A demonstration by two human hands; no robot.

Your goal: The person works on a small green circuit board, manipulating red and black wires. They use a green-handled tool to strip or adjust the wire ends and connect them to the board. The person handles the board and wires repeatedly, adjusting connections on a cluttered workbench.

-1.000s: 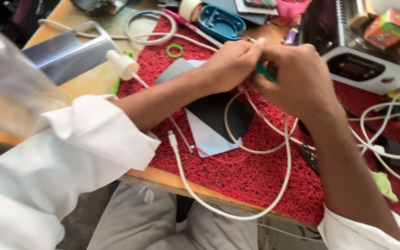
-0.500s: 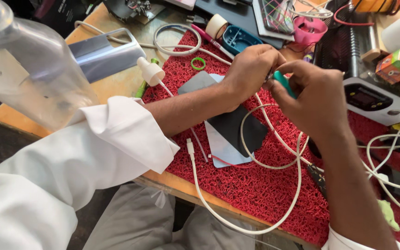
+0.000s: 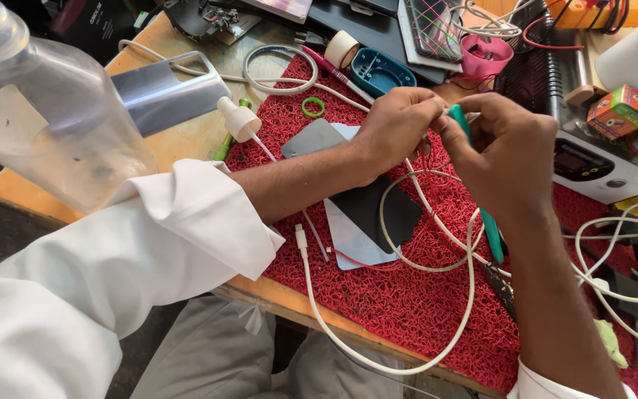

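My left hand (image 3: 396, 125) and my right hand (image 3: 507, 151) meet above a red mesh mat (image 3: 415, 310). The left hand's fingers pinch a small part that I cannot make out, at the tip of a teal-handled tool (image 3: 461, 122) gripped in the right hand. A white cable (image 3: 437, 229) runs from between the hands and loops across the mat to a plug end (image 3: 300, 238). Under the left forearm lie a black phone panel (image 3: 374, 210) and a pale panel (image 3: 348, 240).
A clear plastic bottle (image 3: 46, 118) stands near left. A phone back cover (image 3: 167, 89), white nozzle cap (image 3: 236, 118), green ring (image 3: 312, 107), tape roll (image 3: 341, 48), blue tray (image 3: 379, 72), pink cup (image 3: 485, 55) and a grey device (image 3: 599, 159) crowd the wooden bench. More white cables (image 3: 614, 288) lie at right.
The view has tilted so the bench sits lower and more to the right. Both hands stay together on the tool and small part; the cable loop has shifted slightly.
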